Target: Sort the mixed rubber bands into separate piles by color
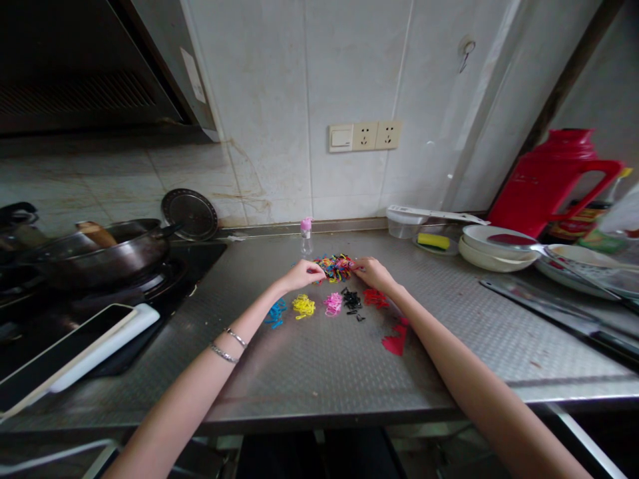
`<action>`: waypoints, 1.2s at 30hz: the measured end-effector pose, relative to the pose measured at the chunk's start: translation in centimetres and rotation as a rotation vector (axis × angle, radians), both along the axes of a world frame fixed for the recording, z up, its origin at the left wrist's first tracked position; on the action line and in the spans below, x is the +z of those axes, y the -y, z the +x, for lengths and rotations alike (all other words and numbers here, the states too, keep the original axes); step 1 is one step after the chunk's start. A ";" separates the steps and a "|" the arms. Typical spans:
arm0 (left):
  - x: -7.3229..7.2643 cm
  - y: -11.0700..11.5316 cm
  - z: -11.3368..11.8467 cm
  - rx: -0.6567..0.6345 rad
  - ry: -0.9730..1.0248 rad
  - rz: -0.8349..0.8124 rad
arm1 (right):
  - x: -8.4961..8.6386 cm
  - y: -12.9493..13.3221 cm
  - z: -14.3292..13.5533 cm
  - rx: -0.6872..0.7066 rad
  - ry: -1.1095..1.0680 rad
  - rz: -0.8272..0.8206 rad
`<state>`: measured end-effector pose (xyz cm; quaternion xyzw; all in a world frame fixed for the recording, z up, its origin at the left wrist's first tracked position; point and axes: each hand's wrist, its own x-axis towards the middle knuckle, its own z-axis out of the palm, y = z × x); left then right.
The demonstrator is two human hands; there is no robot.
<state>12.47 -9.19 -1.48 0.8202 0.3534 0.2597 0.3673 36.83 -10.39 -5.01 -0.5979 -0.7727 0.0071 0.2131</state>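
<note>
A mixed heap of small rubber bands (335, 266) in many colours lies on the steel counter, with a hand at each side. My left hand (303, 274) pinches at the heap's left edge; whatever its fingertips hold is too small to name. At the right edge, my right hand (373, 271) also has its fingertips closed, their contents unclear. Nearer me are sorted piles: blue bands (275, 313), yellow bands (303, 305), pink bands (333, 304), black bands (352, 299) and red bands (375, 298).
A red torn piece (395, 342) lies by my right forearm. Behind the heap stands a pink-capped bottle (306, 229). Left are a pan (110, 249) on the stove and a phone on a white stand (107, 352). Bowls (492, 256), a knife (549, 313) and a red thermos (549, 179) stand right.
</note>
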 end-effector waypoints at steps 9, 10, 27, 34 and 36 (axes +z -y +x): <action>-0.4 -2.8 -3.9 0.249 0.192 -0.258 | -0.5 0.0 -0.4 -0.036 -0.056 0.088; -0.7 -3.3 -4.3 0.283 0.233 -0.286 | -0.6 -0.1 -0.3 -0.037 -0.062 0.090; -3.1 -5.1 -6.2 0.396 0.494 -0.455 | -1.4 -1.5 1.2 -0.049 -0.396 0.150; -3.2 -4.9 -5.8 0.416 0.381 -0.411 | -1.1 -1.5 1.1 -0.011 -0.510 0.101; -3.2 -4.9 -5.8 0.418 0.372 -0.409 | -1.1 -1.5 1.0 0.006 -0.539 0.088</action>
